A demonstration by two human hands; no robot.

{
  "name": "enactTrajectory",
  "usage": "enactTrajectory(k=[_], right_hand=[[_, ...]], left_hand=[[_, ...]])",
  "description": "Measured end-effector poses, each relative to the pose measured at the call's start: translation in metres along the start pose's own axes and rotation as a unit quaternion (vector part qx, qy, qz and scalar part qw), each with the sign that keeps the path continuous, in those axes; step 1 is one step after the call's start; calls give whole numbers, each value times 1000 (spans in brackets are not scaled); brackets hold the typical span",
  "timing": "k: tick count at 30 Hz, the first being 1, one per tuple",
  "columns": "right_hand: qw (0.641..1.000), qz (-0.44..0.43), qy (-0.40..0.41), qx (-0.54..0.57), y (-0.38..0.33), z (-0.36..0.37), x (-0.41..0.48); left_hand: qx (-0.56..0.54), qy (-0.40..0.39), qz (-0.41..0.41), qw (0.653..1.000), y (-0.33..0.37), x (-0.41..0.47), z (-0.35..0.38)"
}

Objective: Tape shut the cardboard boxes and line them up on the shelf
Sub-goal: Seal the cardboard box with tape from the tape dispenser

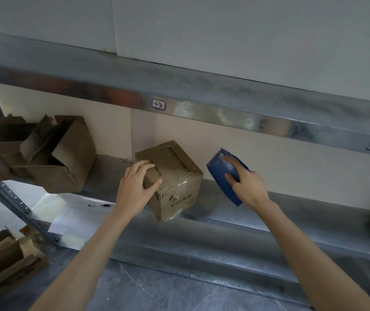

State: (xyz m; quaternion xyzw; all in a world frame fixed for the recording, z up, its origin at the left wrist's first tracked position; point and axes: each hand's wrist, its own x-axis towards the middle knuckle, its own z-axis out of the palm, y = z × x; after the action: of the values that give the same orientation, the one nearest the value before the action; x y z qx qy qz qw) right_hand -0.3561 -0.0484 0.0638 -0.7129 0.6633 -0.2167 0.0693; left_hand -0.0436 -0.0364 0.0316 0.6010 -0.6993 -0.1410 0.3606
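A: Step in hand?
B: Seating the box point(179, 167) on the shelf point(280, 209). It looks taped, with a glossy strip on the front edge, but I can't be sure.
A: Hands?
B: Left hand point(134, 187) grips the box's near-left top corner, fingers on top, thumb on the side. Right hand point(250, 187) is wrapped round the blue dispenser point(217, 173), just right of the box and not touching it.
A: Box position?
B: Mid-shelf, turned corner-forward. The front corner seems to hang over the shelf lip. It's well apart from the open boxes point(72, 153) at left.
A: How to do it well?
B: My call: swivel it square to the back wall, then push it back until nothing overhangs. A one-handed corner grip may make it pivot, so go slow. Keep the dispenser clear.
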Motion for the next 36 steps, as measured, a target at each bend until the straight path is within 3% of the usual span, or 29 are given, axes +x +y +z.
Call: enactTrajectory(k=[7, 16, 20, 27, 36], right_hand=[[992, -126, 19, 2, -50, -28, -10], [955, -273, -116, -26, -101, -25, -31], [944, -313, -96, -39, -109, -22, -40], [940, -330, -73, -42, -108, -23, -47], [937, -299, -178, -40, -99, -20, -44]], left_hand=[[-87, -29, 13, 996, 6, 3, -19], [-205, -154, -3, 967, 13, 10, -50], [-251, -214, 5, 944, 16, 3, -55], [-280, -168, -14, 945, 12, -2, -48], [-246, -137, -37, 959, 19, 3, -36]])
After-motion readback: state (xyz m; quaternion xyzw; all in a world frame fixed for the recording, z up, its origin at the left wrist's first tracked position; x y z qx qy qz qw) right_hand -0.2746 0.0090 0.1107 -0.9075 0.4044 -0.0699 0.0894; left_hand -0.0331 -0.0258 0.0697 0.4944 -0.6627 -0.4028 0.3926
